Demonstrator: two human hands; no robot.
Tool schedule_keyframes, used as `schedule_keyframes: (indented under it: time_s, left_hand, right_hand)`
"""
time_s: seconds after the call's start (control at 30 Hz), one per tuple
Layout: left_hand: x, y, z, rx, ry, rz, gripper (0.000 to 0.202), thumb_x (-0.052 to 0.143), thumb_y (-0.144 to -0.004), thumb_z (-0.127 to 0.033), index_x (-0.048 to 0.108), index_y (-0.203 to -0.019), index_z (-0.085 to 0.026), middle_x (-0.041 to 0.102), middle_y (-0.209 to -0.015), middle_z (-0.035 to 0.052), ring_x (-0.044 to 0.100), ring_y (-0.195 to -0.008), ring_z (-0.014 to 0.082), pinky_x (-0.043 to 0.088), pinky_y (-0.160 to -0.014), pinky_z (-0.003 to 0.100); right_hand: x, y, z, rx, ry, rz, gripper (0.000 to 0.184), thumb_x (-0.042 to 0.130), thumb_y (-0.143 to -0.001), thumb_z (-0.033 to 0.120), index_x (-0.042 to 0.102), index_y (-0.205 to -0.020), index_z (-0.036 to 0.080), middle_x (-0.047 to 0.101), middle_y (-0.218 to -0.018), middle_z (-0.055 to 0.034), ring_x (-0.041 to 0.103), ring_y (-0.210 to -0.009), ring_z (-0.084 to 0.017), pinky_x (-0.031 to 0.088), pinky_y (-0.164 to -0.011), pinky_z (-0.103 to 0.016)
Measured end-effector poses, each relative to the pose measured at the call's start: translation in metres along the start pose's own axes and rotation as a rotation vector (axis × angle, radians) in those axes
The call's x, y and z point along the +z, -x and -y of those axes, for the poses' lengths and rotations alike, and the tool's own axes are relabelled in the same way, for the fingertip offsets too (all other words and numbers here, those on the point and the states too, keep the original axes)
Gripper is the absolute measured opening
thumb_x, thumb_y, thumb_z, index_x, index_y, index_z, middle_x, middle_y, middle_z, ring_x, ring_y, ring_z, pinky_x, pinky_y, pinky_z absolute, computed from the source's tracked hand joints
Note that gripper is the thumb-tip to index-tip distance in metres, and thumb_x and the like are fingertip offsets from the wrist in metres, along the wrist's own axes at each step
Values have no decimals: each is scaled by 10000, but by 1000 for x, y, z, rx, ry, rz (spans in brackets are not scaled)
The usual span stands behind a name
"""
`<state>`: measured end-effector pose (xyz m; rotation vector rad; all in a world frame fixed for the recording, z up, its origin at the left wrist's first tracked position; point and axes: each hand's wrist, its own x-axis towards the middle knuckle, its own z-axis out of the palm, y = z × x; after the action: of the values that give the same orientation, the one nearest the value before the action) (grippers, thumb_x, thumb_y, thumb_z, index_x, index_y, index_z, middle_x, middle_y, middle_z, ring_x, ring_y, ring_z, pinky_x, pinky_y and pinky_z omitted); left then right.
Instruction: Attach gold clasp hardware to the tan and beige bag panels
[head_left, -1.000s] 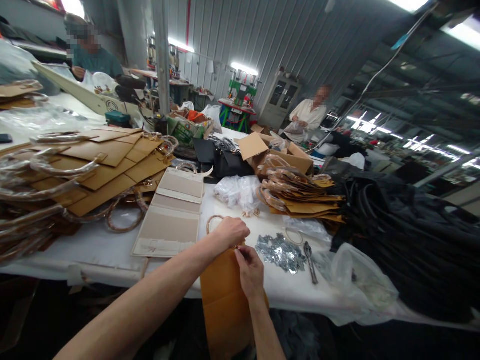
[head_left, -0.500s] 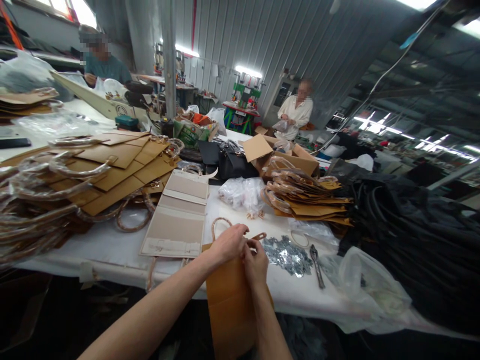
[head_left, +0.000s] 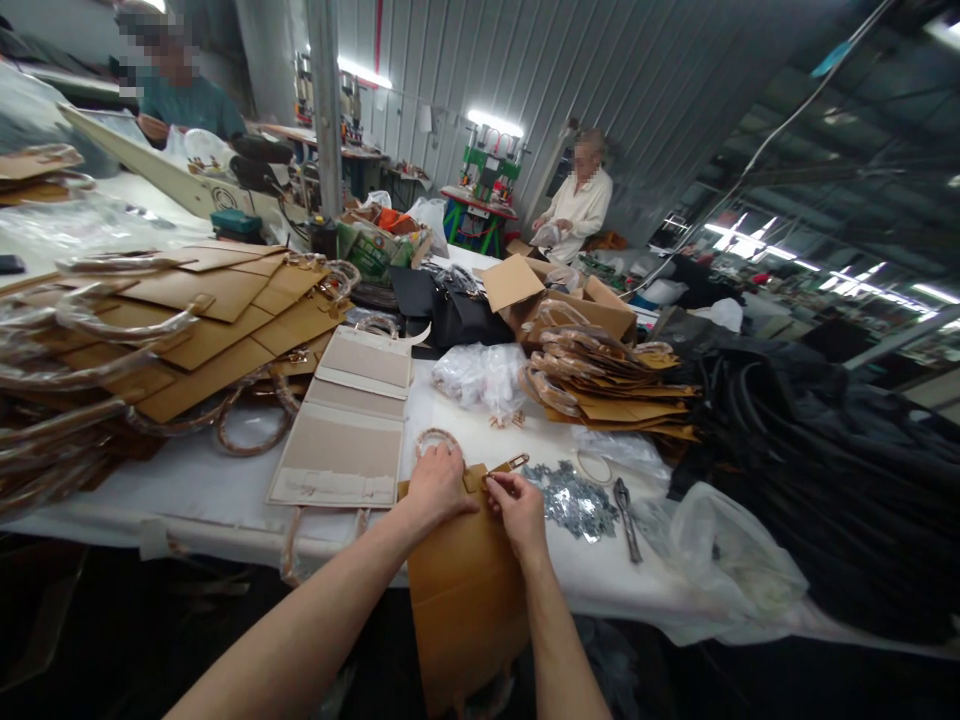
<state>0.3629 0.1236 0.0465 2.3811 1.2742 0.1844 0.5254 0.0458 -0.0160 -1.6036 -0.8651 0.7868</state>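
A tan bag panel [head_left: 461, 590] hangs over the near table edge toward me, its top part lying on the table. My left hand [head_left: 436, 485] grips its upper left part, with the thumb lying across the panel and the fingers by a wrapped ring handle [head_left: 439, 437]. Beside it my right hand [head_left: 519, 508] pinches at the top right of the panel, at the base of a short strap [head_left: 516, 462] with gold-coloured metal on its end. What sits between those fingertips is too small to make out.
Right of my hands lie a heap of small metal plates [head_left: 576, 500] and pliers [head_left: 627, 518]. Tan bag pieces are stacked at left [head_left: 217, 310] and right [head_left: 600, 380]. A beige panel [head_left: 341, 430] lies left of centre; a plastic bag [head_left: 731, 560] sits at the table edge. Two people work farther back.
My left hand has drawn back from the strap and spread onto the panel by the ring handle. My right hand stays at the strap's base, and the strap's metal end shows more. The view has shifted slightly.
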Motion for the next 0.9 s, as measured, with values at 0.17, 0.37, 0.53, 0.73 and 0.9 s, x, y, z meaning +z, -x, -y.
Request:
schedule_keyframes:
  time_s: [0.17, 0.37, 0.53, 0.73, 0.9]
  left_hand:
    - [2, -13, -1, -71, -15, 60, 859, 927, -547, -519, 648, -1200, -35, 682, -1192, 273, 629, -1152, 429, 503, -979, 456]
    - [-1, -24, 2, -120, 16, 113, 738, 949, -526, -510, 721, -1096, -100, 733, -1137, 230, 669, -1125, 409, 546, -905, 411]
    - [-4, -22, 1, -136, 24, 121, 661, 947, -530, -492, 748, -1048, -132, 750, -1110, 212, 683, -1113, 395, 552, -881, 396]
    - [-2, -20, 2, -125, 26, 97, 711, 936, -543, -504, 736, -1100, -111, 746, -1121, 213, 683, -1103, 389, 555, -892, 405]
    - [0, -19, 3, -123, 33, 78, 672, 919, -549, -488, 738, -1076, -113, 749, -1095, 207, 680, -1101, 386, 555, -882, 400]
  right_hand:
    - [5, 5, 1, -57, 74, -4, 405, 801, -773, 536, 781, -917, 159, 734, -728, -51, 622, -595, -181, 511, -591, -298]
    - [4, 5, -1, -133, 160, -14, 401, 767, -799, 554, 786, -919, 172, 750, -753, -76, 667, -648, -223, 532, -614, -320]
    - [4, 2, 1, -142, 228, 14, 362, 747, -809, 529, 778, -897, 179, 760, -771, -75, 684, -688, -237, 535, -656, -331]
    - [7, 1, 10, -137, 336, 31, 272, 693, -830, 443, 759, -889, 186, 766, -803, -62, 694, -721, -236, 527, -705, -334]
    - [13, 8, 20, -190, 409, 7, 215, 645, -846, 382, 748, -880, 196, 769, -808, -57, 709, -737, -236, 530, -722, -327]
